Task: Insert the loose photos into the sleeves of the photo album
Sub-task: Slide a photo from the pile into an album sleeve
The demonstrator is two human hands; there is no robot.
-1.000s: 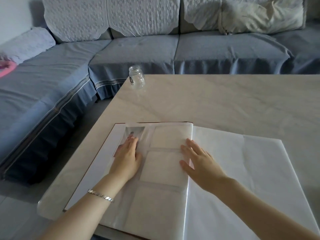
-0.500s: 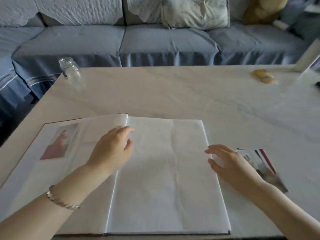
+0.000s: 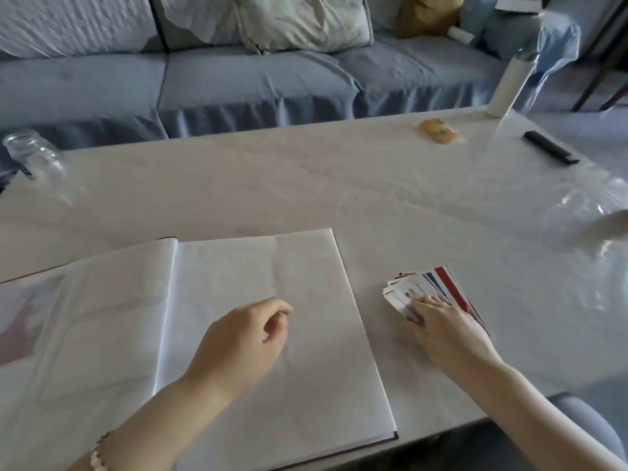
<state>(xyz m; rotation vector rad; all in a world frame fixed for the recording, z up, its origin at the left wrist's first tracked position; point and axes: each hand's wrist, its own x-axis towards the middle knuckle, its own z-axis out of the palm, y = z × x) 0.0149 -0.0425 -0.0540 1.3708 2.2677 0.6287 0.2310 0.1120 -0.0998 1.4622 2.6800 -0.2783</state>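
Note:
The photo album (image 3: 306, 266) lies open on the table, its right page a plain white sheet. One photo (image 3: 20, 321) sits in a sleeve of the left page at the frame's left edge. A fanned stack of loose photos (image 3: 438, 283) lies on the table just right of the album. My right hand (image 3: 445, 331) rests on that stack with its fingertips on the top photo. My left hand (image 3: 244, 338) hovers over the right page, fingers loosely curled, holding nothing.
A glass jar (image 3: 32, 154) stands at the table's far left. A yellow object (image 3: 438, 130), a white bottle (image 3: 508, 86) and a black remote (image 3: 550, 151) lie at the far right. Clear plastic wrap (image 3: 591, 212) sits right. A blue sofa (image 3: 238, 79) runs behind the table (image 3: 306, 185).
My right hand has moved off the album onto the loose photo stack. My left hand left the sleeved photo and drifted right over the blank page. The view has swung right.

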